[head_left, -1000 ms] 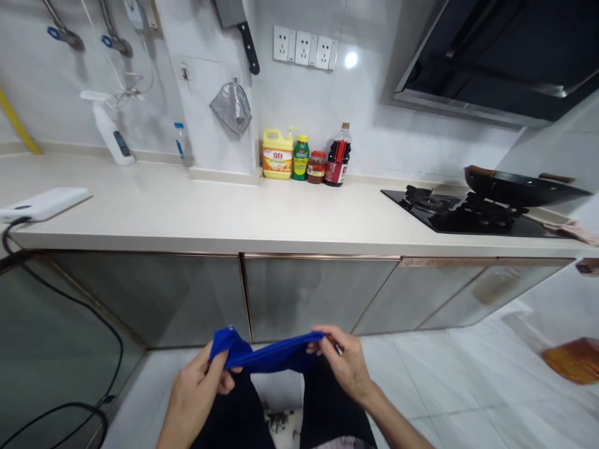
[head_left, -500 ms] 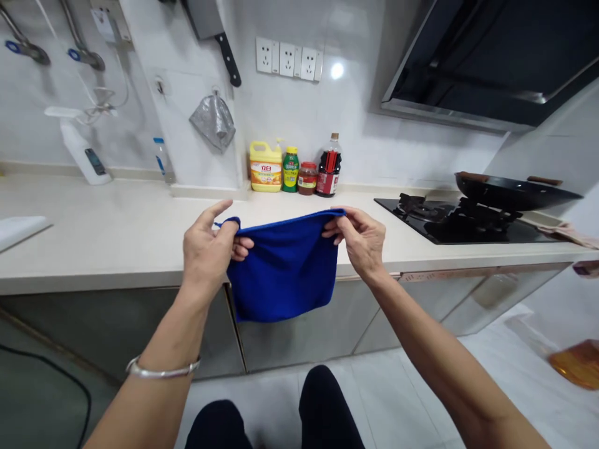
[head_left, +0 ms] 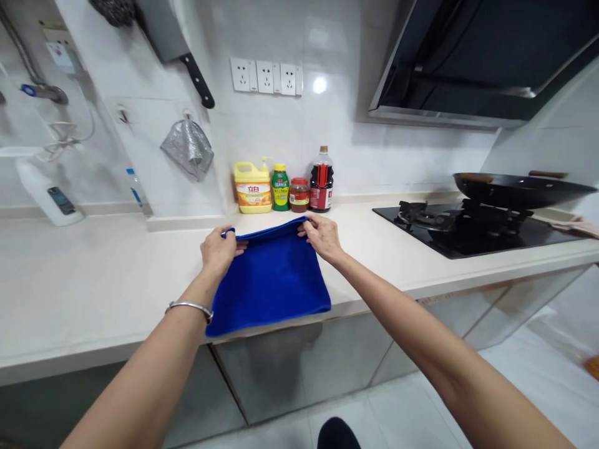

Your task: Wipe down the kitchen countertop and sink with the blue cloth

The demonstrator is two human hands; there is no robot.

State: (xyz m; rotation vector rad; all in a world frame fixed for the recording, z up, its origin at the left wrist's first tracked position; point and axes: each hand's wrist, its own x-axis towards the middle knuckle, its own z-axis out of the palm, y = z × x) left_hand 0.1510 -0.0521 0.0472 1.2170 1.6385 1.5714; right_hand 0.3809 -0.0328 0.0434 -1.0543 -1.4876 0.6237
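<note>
A blue cloth [head_left: 271,280] spreads over the front of the pale countertop [head_left: 116,280], its near edge reaching the counter's front edge. My left hand [head_left: 219,252] pinches its far left corner, and a bit of blue shows above the thumb. At the far right corner, my right hand [head_left: 322,237] grips the cloth between thumb and fingers. Between the two hands the far edge is pulled fairly straight and looks slightly raised.
Behind the cloth stand a yellow detergent jug [head_left: 253,190], a green bottle [head_left: 281,189], a red-lidded jar [head_left: 299,194] and a dark sauce bottle [head_left: 322,181]. A wok [head_left: 519,190] sits on the black gas stove [head_left: 435,231] at right. A cleaver [head_left: 175,47] hangs on the wall.
Both hands have moved forward over the counter with the cloth. Earlier it hung in front of the counter edge; now it lies over the top. The view has shifted too.
</note>
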